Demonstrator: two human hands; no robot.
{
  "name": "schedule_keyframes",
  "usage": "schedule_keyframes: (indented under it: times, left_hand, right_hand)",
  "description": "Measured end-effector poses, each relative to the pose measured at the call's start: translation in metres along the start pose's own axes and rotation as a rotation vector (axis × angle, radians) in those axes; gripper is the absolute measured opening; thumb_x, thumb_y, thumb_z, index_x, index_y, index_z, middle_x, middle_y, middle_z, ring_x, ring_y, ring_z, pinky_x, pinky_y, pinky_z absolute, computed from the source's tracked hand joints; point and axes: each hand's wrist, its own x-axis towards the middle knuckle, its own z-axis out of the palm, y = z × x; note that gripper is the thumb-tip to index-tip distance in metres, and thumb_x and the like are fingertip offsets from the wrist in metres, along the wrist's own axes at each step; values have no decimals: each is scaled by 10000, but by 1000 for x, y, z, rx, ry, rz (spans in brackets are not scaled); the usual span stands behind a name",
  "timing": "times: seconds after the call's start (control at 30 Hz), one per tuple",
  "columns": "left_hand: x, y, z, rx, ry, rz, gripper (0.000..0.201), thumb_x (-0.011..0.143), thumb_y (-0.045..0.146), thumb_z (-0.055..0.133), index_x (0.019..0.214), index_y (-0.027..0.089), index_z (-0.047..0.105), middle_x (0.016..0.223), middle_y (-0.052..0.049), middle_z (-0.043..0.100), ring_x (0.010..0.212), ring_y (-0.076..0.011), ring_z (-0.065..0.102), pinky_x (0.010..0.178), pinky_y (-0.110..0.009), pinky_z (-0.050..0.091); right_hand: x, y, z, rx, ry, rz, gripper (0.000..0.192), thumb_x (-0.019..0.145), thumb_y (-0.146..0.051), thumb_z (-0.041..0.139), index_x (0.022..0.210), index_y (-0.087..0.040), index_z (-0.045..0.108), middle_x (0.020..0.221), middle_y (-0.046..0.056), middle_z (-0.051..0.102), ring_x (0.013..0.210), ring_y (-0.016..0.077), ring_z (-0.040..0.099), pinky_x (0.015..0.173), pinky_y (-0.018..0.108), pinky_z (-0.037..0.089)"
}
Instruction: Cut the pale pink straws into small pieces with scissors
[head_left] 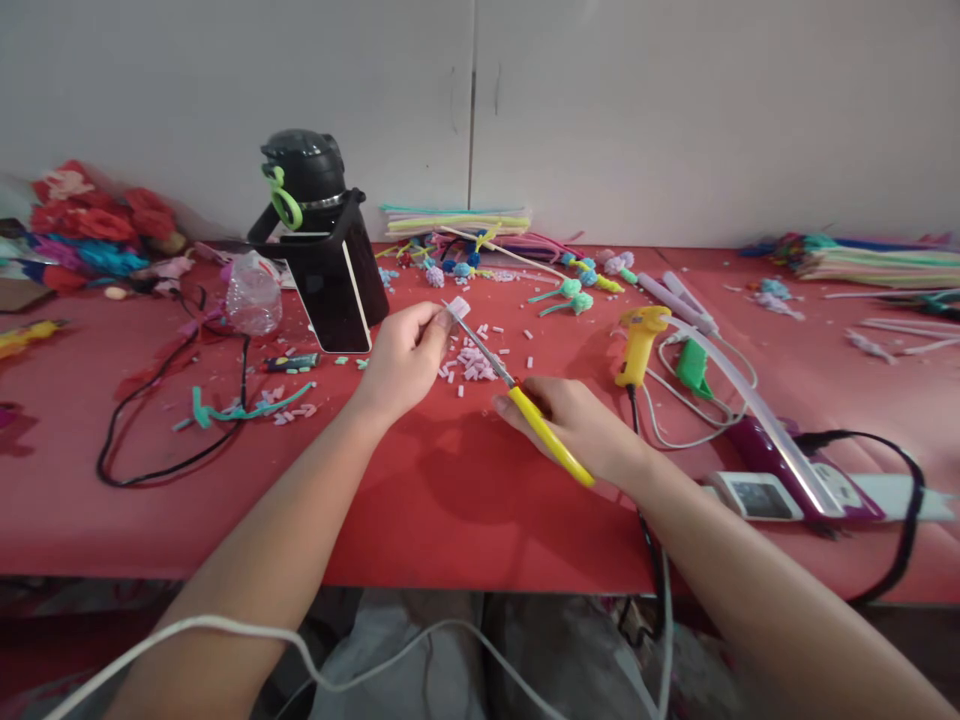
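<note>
My left hand [405, 360] pinches a small bunch of pale pink pipe cleaners [459, 306], its short end sticking out past the fingertips. In my right hand [581, 415] are scissors with yellow handles [546, 432]. Their narrow metal blades point up and left and reach the bunch; whether they are parted is hard to see. Below the blades, many short cut pieces of pale pink pipe cleaner [478, 364] lie heaped and scattered on the red tabletop [450, 510].
Behind my left hand, a phone [328, 295] leans against a black flask [307, 165]. Pipe cleaner bundles [457, 222] lie at the back. A yellow glue gun [639, 340], a purple device [780, 465] and cables are on the right. A black cord [124, 400] loops at left.
</note>
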Motion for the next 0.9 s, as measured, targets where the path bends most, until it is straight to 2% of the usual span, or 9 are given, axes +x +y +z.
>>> schedule_keyframes:
  times: [0.27,0.43,0.63,0.77,0.9]
  left_hand:
    - [2,-10,-1,-56,-43,-23,353,956,322,485,632,197,417,561,30,414,506,-98,382,513,-252,299]
    - [3,-13,-2,-68,-69,-30,336,947,340,485,649,196,428,581,29,422,514,-97,390,514,-250,312]
    - [4,-15,2,-61,-90,-42,341,948,338,477,645,192,423,573,29,420,512,-93,383,508,-246,297]
    - [2,-20,10,-69,-115,-129,357,938,310,488,612,188,412,548,34,398,489,-84,350,492,-243,257]
    - [0,-22,23,-198,-176,-314,352,944,240,471,599,174,452,532,34,400,454,-69,343,482,-237,241]
  right_hand:
    - [1,-3,2,-30,19,66,476,863,-626,527,635,-222,419,577,-25,404,537,113,318,510,280,232]
    - [1,0,3,-4,16,70,462,856,-583,548,613,-218,401,568,-33,365,542,107,290,504,279,217]
    - [-1,-1,3,-80,24,99,458,873,-532,529,582,-215,372,551,-28,337,526,105,267,514,285,209]
    - [-5,-9,-4,-197,-82,113,447,925,-447,476,562,-211,368,511,-28,349,482,97,249,516,285,226]
    - [-7,-11,-15,-258,-219,167,477,967,-439,425,555,-210,350,489,-15,401,440,92,298,490,280,244]
